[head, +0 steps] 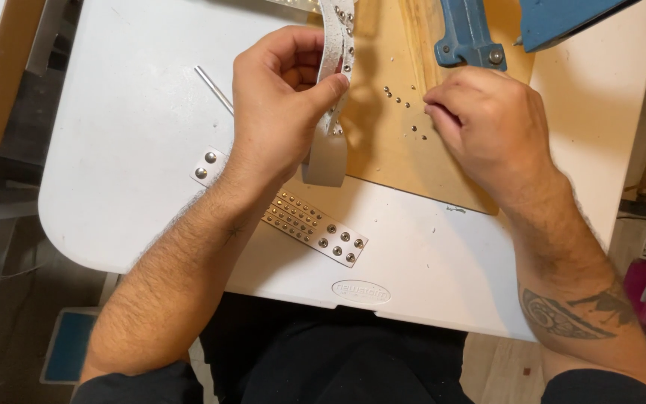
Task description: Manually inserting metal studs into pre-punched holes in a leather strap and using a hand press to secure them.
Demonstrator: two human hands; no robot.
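The left hand [282,97] pinched a white studded leather strap [334,90] between thumb and fingers, holding it upright over the far middle of the white plastic bench [128,135]; the strap's lower end curled down to the near edge of a tan wooden board [383,150]. The right hand [487,123] rested on that board with its fingers curled together over a scatter of small loose metal studs [401,101], seemingly picking one up, though whether anything sat between the fingertips could not be told. A blue metal hand press [469,37] stood just beyond the right hand. Nearer the person, partly under the left forearm, lay a second white strap with rows of studs and snaps [315,228], looking finished. A thin metal rod [214,90] lay left of the left hand. Judging by this, the held strap already carried several studs, and many loose ones were still unset
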